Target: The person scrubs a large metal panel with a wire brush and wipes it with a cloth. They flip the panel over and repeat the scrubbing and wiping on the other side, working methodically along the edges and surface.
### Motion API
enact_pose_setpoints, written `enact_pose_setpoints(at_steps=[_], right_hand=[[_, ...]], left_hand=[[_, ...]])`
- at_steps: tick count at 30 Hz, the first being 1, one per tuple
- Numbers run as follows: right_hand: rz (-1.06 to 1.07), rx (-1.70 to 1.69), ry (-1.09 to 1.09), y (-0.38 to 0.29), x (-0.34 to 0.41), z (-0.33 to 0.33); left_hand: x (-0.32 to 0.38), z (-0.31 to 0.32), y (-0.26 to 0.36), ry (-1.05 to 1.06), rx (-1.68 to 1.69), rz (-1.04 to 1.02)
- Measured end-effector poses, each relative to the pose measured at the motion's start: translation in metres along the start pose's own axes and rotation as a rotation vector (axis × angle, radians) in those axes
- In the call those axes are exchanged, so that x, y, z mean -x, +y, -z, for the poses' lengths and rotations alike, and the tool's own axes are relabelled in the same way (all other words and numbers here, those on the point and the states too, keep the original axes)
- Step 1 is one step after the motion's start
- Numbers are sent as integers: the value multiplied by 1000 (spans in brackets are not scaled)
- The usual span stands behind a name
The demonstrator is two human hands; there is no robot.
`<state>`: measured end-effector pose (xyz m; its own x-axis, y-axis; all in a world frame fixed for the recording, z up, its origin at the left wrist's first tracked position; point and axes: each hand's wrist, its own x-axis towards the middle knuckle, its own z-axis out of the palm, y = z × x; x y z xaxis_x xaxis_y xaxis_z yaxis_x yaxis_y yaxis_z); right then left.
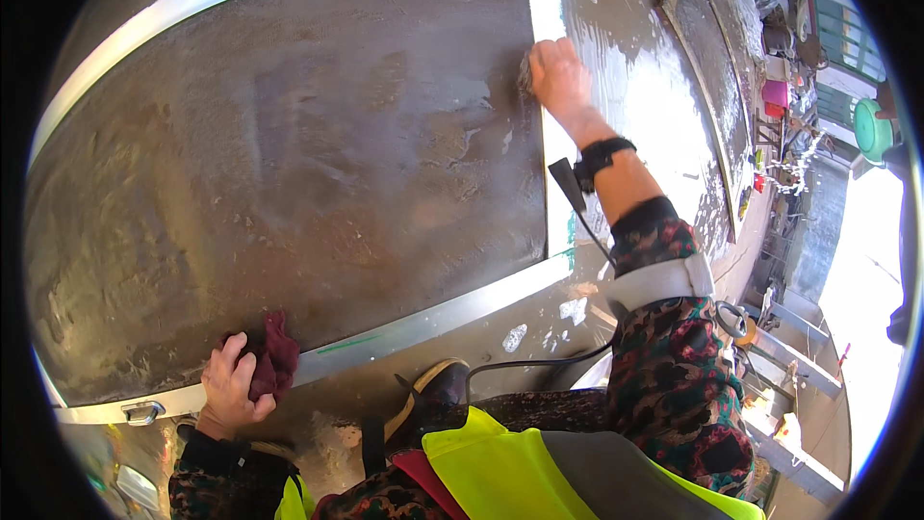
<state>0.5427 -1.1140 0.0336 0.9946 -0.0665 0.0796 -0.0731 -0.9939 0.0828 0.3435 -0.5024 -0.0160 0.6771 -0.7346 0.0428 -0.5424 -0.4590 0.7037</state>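
A large framed panel, possibly a screen, lies before me, with a wet brown inner sheet point(390, 137) and a pale metal frame point(433, 310). At its right side, my right hand point(561, 79) grips a grey scouring pad point(526, 78), partly hidden by the fingers, against the sheet's edge and the frame. A black strap point(603, 155) circles that wrist. On the near left edge, my left hand point(232, 386) holds a crumpled dark red cloth point(276, 357) between thumb and fingers. A metal handle point(144, 413) is fixed to the frame left of this hand.
Water and suds point(635, 108) cover the floor right of the panel. Another framed panel point(711, 79) lies beyond. My shoe point(440, 390) is close to the near edge. A black cable point(534, 362) runs near my right arm. At far right, someone's hand holds a green basin point(871, 130).
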Motion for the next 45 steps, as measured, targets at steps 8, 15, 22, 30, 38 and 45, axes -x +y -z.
enact_pose_setpoints(at_steps=[8,15,22,30,38,45], right_hand=[[-120,-75,-34,6,21,-13],[-126,27,86,-24,-64,-8],[-255,4,-166,-39,-20,11],[-270,54,-27,-32,-86,-12],[-237,6,98,-29,-79,-18],[-642,23,-111,-36,-100,-17]], left_hand=[[2,2,2,20,-5,12],[9,4,0,-17,-11,38],[14,6,-1,-58,4,61],[14,11,1,-56,-29,57],[15,13,3,-18,-32,60],[18,13,6,2,-61,91]])
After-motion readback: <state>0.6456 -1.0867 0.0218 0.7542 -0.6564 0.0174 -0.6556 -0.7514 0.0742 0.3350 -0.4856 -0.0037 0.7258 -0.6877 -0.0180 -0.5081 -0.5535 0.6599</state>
